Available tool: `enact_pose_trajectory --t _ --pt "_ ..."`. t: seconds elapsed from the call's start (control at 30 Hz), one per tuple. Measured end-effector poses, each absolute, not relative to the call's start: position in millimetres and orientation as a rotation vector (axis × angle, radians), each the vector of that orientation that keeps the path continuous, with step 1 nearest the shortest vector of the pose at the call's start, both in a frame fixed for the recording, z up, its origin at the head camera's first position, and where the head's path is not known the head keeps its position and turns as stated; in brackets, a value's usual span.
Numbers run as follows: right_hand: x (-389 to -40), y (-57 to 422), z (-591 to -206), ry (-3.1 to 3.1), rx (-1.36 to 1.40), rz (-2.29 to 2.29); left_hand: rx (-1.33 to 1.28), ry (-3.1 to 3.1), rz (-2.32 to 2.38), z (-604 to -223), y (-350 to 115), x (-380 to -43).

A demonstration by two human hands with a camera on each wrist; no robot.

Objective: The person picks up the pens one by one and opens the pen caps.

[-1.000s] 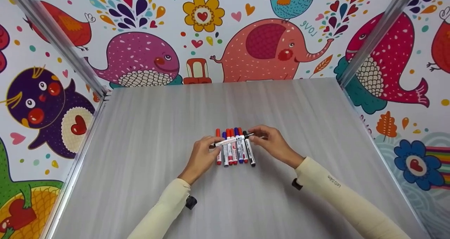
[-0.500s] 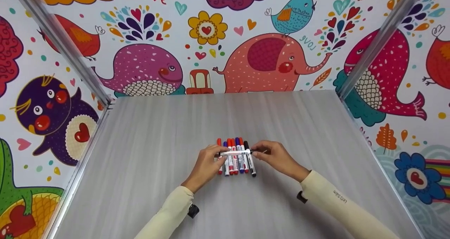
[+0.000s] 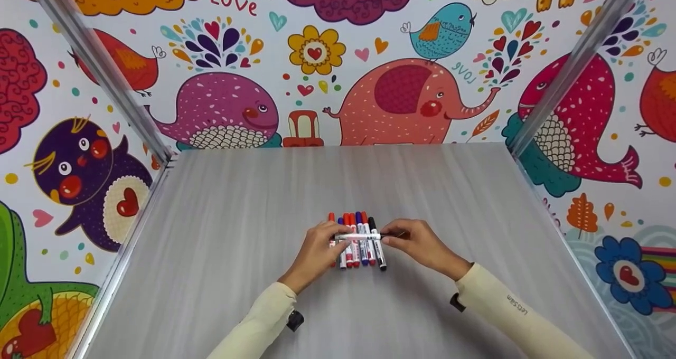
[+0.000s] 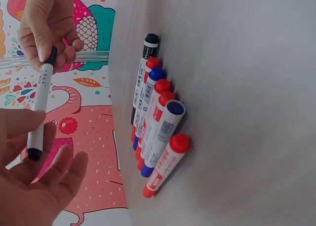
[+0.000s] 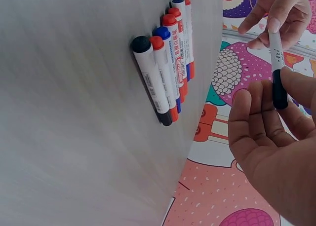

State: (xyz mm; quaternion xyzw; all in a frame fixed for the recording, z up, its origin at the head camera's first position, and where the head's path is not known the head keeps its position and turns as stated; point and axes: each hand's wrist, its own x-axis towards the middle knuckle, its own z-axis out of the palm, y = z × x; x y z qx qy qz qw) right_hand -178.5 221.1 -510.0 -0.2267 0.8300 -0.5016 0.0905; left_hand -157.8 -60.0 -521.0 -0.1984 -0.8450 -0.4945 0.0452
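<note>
A white marker with a black cap (image 3: pixel 362 236) is held level above a row of markers. My left hand (image 3: pixel 315 247) pinches the plain end of its barrel between thumb and fingers. At the other end, my right hand (image 3: pixel 420 241) pinches the black cap (image 5: pixel 280 90), which sits against the barrel. Both wrist views show the held marker raised off the table. Beneath it, several markers lie side by side: a black-capped marker (image 5: pixel 152 83) at the right end, a red-capped marker (image 4: pixel 167 166) at the left end, red and blue ones between.
The markers rest on a grey wood-grain table (image 3: pixel 237 200). Cartoon-printed walls (image 3: pixel 227 105) rise at the back and both sides, with metal posts at the corners. Each sleeved forearm carries a small black strap piece (image 3: pixel 296 321).
The held marker has gone from slanting up to the right to lying level. Both hands keep their grip on it. The head view has tilted upward, so the scene sits lower.
</note>
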Motion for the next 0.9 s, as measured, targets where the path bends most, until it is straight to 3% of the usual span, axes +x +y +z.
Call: enact_pose_trajectory --t 0.9 --pt "-183 226 -512 2.348 -0.642 -1.431 -0.709 -2.444 -1.463 -527 -44 -170"
